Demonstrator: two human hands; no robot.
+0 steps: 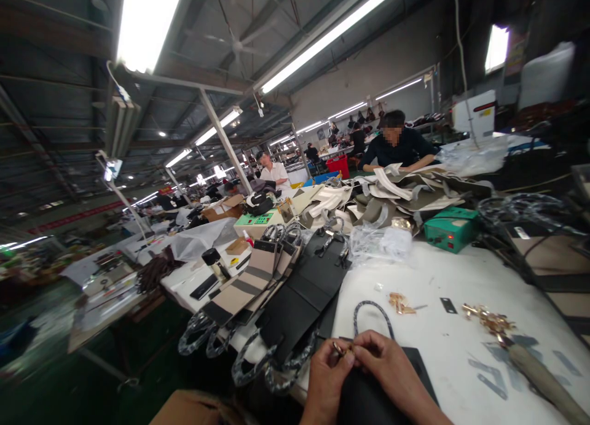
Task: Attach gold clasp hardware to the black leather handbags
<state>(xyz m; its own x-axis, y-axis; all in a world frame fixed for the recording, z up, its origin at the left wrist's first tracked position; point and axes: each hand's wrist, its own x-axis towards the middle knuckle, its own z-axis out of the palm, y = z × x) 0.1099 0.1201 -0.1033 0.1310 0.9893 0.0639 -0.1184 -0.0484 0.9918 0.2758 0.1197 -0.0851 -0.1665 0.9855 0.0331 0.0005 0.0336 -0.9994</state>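
Observation:
My left hand [325, 371] is closed in a pinch on a small gold-coloured metal fitting [338, 349], whose curved edge shows between the fingers. Against it, fingertip to fingertip, my right hand [381, 358] is also pinched closed; what lies in its fingers is hidden. Beneath both hands is a black leather bag panel [364, 395], partly covered by them. A bag handle wrapped in clear plastic [374, 304] arches up behind my fingers. Farther right on the white table [410, 351] lie a pile of gold-coloured fittings [489, 318] and a tool with a wrapped handle [544, 376].
Black and beige bag panels [299, 296] overlap at the left, their handles hanging over the edge. A green box [452, 228], plastic bags [380, 245] and heaped cut pieces [405, 194] stand behind. Across the table sits a co-worker [410, 145]. A cardboard box [196, 408] is below.

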